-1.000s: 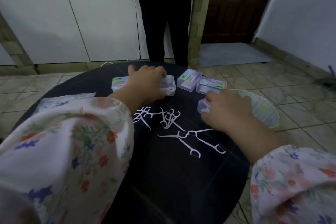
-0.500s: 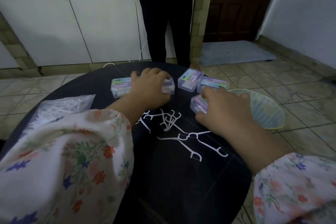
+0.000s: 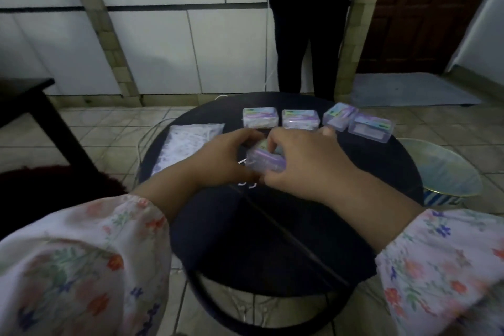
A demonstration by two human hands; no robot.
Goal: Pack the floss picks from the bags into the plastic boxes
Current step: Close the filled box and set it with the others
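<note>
Over the middle of the round black table (image 3: 286, 240), both my hands hold one clear purple plastic box (image 3: 266, 163). My left hand (image 3: 218, 158) grips its left end and my right hand (image 3: 305, 163) curls over its top and right side. Several more plastic boxes (image 3: 260, 117) stand in a row along the far edge. A clear bag of white floss picks (image 3: 188, 144) lies at the table's left. Only a few tips of the loose floss picks (image 3: 246, 184) show beneath my hands.
A person in dark trousers (image 3: 302, 35) stands just beyond the table. A pale round basin (image 3: 447, 169) sits on the floor at the right. A dark table (image 3: 24, 101) stands at the left.
My right hand brought the purple box from the table's right side to the middle. My left hand left the far boxes and joined it on that box. The camera view tilted up.
</note>
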